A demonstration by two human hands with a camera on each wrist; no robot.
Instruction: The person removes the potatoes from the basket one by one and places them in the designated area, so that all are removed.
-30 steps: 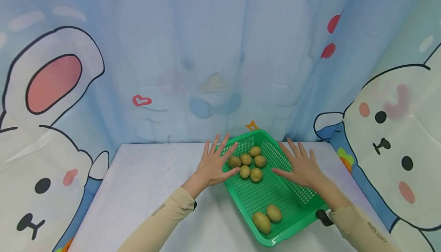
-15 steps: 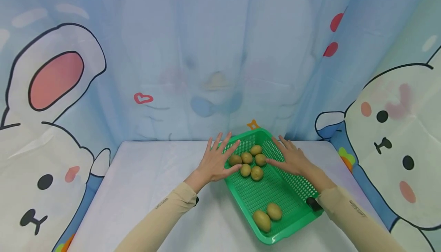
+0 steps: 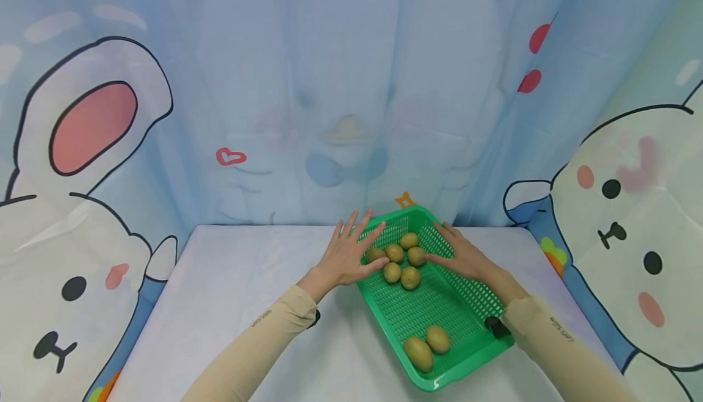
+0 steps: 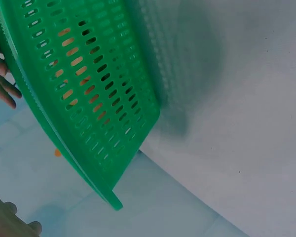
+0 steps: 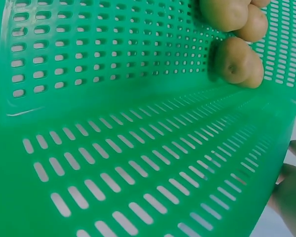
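Note:
A green perforated plastic basket [image 3: 423, 310] stands at a slant on the table. Several potatoes [image 3: 410, 278] are clustered at its far end, and two more potatoes [image 3: 418, 354] lie near its front corner. Over the basket's far left rim, my left hand [image 3: 343, 257] is held with fingers spread and the thumb toward the potatoes. Across the right wall reaches my right hand [image 3: 467, 257], fingers extended and its thumb tip overlapping a far potato in the head view. Neither hand holds anything. The right wrist view shows the basket's slotted wall [image 5: 153, 163] with potatoes [image 5: 234, 61] beyond it.
The white-covered table [image 3: 247, 304] extends left of the basket. Behind it hangs a blue curtain [image 3: 247, 85] with cartoon prints, close to the table's far edge. A dark wrist device [image 3: 497, 326] at my right cuff overlaps the basket's right rim.
My right hand has moved left and inward over the basket's right side, mostly in the first half second. My left hand shifts only slightly; the potatoes and basket stay in place.

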